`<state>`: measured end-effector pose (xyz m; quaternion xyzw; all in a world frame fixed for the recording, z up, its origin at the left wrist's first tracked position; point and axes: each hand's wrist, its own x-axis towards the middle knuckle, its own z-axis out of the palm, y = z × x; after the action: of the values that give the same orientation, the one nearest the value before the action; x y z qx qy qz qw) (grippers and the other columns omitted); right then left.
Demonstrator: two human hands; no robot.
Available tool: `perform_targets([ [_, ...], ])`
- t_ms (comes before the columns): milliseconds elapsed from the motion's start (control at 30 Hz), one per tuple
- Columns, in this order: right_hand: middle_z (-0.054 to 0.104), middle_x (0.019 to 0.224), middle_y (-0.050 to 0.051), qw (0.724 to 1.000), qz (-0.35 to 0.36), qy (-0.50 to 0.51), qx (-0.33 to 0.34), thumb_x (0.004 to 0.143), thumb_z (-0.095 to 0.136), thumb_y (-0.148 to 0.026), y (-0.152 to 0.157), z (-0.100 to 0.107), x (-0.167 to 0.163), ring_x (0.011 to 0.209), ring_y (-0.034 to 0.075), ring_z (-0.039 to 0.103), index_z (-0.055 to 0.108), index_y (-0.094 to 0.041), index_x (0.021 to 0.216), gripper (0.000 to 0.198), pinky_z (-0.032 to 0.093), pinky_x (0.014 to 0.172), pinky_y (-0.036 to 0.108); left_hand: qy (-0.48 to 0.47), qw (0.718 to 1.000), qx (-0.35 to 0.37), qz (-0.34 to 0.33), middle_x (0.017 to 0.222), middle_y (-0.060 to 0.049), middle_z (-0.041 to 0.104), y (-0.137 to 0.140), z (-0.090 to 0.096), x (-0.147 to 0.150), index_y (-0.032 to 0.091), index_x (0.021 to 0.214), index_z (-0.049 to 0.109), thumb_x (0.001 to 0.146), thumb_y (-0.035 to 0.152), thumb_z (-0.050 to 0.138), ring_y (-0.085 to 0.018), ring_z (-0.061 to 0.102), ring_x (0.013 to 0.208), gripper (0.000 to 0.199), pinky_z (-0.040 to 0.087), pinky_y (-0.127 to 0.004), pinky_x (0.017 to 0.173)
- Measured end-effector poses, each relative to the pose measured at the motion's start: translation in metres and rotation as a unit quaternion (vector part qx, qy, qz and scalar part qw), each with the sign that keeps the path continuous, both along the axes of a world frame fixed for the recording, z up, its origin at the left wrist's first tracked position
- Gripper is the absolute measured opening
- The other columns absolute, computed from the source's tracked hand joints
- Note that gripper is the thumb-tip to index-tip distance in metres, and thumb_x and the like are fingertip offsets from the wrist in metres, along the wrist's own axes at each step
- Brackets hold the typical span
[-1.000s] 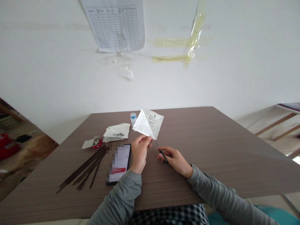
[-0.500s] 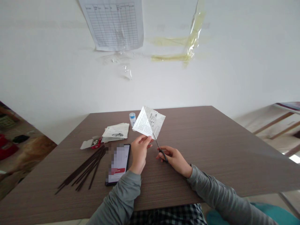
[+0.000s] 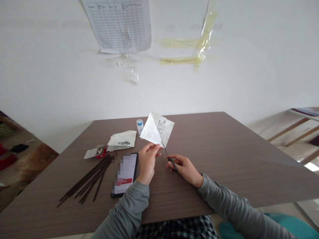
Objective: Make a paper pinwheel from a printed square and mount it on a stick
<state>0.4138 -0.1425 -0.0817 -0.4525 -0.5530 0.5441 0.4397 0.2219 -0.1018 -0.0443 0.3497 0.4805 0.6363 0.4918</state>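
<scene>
My left hand [image 3: 147,161] pinches the lower corner of a printed paper square [image 3: 157,129], holding it up above the table. A diagonal line runs across the paper from its top corner. Black-handled scissors [image 3: 171,162] are gripped in my right hand [image 3: 184,168], their blades pointing up and to the left. The blades meet the paper's lower edge along that diagonal, close to my left fingertips. Whether the blades are fully closed is hard to make out.
Left of my hands lie a phone [image 3: 126,174], several dark brown sticks [image 3: 86,179], a small open red box [image 3: 101,152] with metallic bits and a stack of printed papers [image 3: 122,139]. A small bottle with blue [image 3: 140,125] stands behind the held paper. The wall rises at the table's [image 3: 236,159] far edge.
The whole view has shifted very slightly. Both hands, the paper and the scissors keep nearly the same pose, with the blades still at the paper's lower edge.
</scene>
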Motion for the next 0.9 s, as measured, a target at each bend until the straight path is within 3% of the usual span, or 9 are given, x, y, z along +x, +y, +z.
perform_targets([
  [300, 0.095, 0.095, 0.013, 1.0, -0.002, 0.027, -0.003, 0.079, 0.114, -0.077, 0.0004, -0.0012, -0.0003, 0.08, 0.034, 0.082, 0.097, -0.03, 0.113, 0.061, 0.075, 0.083, 0.052, -0.008, 1.0, -0.007, 0.006, 0.084, -0.008, 0.093, -0.0034, 0.0061, 0.0039, 0.022, 0.079, 0.088, 0.055, 0.05, 0.111, -0.027, 0.09, 0.081, 0.044, 0.068, -0.031, 0.066],
  [667, 0.093, 0.091, 0.012, 1.0, -0.005, 0.019, -0.01, 0.075, 0.113, -0.082, 0.0005, 0.0022, -0.0025, 0.082, 0.036, 0.083, 0.096, -0.034, 0.111, 0.063, 0.074, 0.08, 0.053, -0.017, 1.0, -0.009, 0.0, 0.087, -0.008, 0.094, -0.0005, 0.001, 0.0012, 0.021, 0.084, 0.087, 0.055, 0.049, 0.116, -0.027, 0.091, 0.082, 0.049, 0.07, -0.032, 0.067],
  [900, 0.094, 0.093, 0.012, 1.0, -0.006, 0.021, -0.007, 0.075, 0.113, -0.084, 0.001, 0.0008, -0.0012, 0.08, 0.032, 0.083, 0.095, -0.029, 0.115, 0.07, 0.075, 0.083, 0.049, -0.008, 1.0, -0.008, -0.006, 0.09, -0.009, 0.094, -0.0001, -0.0007, 0.0, 0.021, 0.087, 0.087, 0.056, 0.051, 0.117, -0.029, 0.092, 0.085, 0.052, 0.072, -0.034, 0.069],
])
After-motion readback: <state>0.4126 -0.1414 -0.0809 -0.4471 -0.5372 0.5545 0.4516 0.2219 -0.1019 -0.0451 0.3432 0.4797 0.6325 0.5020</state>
